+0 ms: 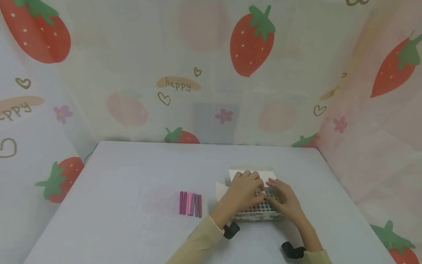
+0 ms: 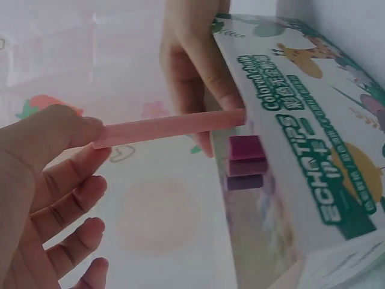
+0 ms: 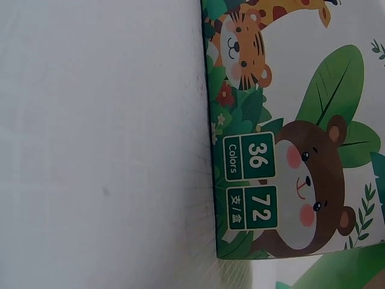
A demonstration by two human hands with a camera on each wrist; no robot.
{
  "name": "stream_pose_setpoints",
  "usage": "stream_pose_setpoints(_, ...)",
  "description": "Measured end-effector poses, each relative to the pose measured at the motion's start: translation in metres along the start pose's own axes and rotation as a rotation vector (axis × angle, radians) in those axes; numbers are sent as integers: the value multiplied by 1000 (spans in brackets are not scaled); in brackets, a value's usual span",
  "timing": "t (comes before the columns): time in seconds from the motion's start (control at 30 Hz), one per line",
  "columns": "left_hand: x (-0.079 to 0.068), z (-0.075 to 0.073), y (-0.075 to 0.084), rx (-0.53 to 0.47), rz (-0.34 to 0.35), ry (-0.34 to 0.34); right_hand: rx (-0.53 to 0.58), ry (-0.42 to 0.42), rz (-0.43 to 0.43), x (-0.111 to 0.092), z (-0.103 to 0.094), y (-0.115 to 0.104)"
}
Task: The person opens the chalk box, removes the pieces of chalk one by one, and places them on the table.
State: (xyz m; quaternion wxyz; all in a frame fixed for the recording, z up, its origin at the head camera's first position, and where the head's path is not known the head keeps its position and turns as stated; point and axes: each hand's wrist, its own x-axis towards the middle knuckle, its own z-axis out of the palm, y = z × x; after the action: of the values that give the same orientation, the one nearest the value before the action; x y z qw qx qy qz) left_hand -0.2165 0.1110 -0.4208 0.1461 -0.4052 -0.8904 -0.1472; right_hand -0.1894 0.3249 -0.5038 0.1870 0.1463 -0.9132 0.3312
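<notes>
L hand (image 1: pixel 245 187): thumb + index pinch pink chalk (image 2: pixel 171 127) by one end, prob. keeping far end clear at box (image 1: pixel 260 217). R hand (image 1: pixel 287 201): fingers extended, box's 3 o'clock, prob. steadying. Box's 9 o'clock: we count six chalks (image 1: pixel 189 204), aligned, prob. for easy reach.

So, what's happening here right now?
A person's left hand pinches a pink chalk stick, its far end at the open box with the holed tray. The right hand is over the box's right side. Six more sticks lie side by side on the table, left of the box.
</notes>
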Motion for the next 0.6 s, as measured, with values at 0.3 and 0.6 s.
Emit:
stream_pose_setpoints(0.3,-3,-17,-12,-126,25,221,23,-8,12,3,-2,-2)
stream_pose_setpoints(0.6,-15,-35,-28,-204,28,330,-3,-1,4,0,-1,-3)
